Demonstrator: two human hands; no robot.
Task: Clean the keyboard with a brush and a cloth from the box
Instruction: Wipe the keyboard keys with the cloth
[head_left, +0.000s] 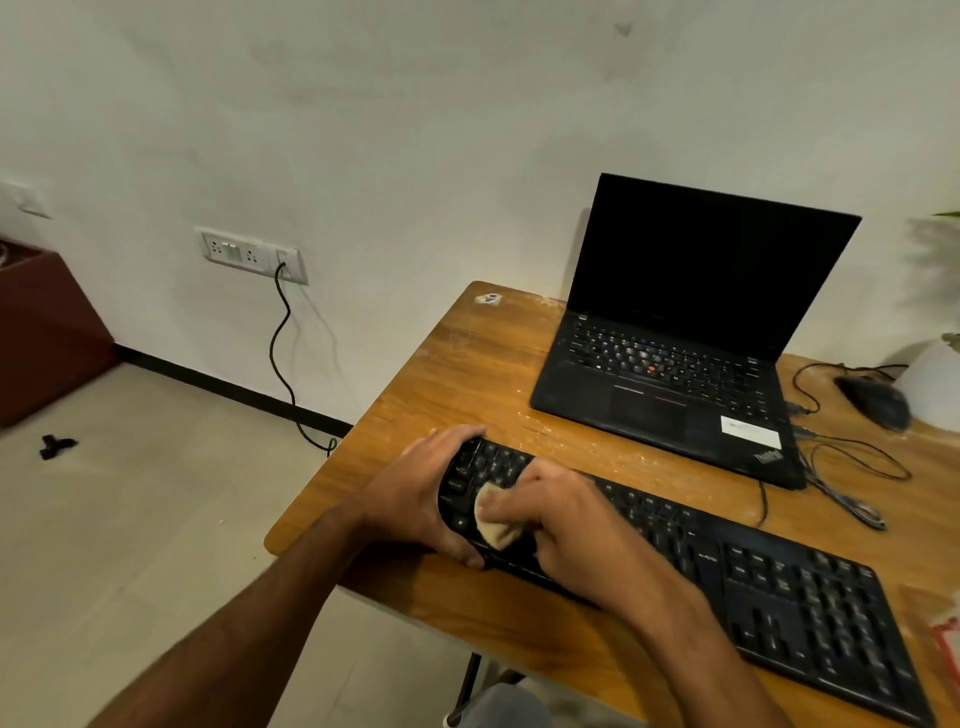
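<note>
Both forearms reach forward, close together. The left hand (415, 499) curls its fingers (457, 434) around an edge; the right hand (566, 525) pinches, fingers bent.

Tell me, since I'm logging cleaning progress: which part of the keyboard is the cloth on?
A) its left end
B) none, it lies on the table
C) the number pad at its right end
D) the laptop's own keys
A: the right hand presses the cloth onto the left end of the keyboard, which the left hand grips.
</note>
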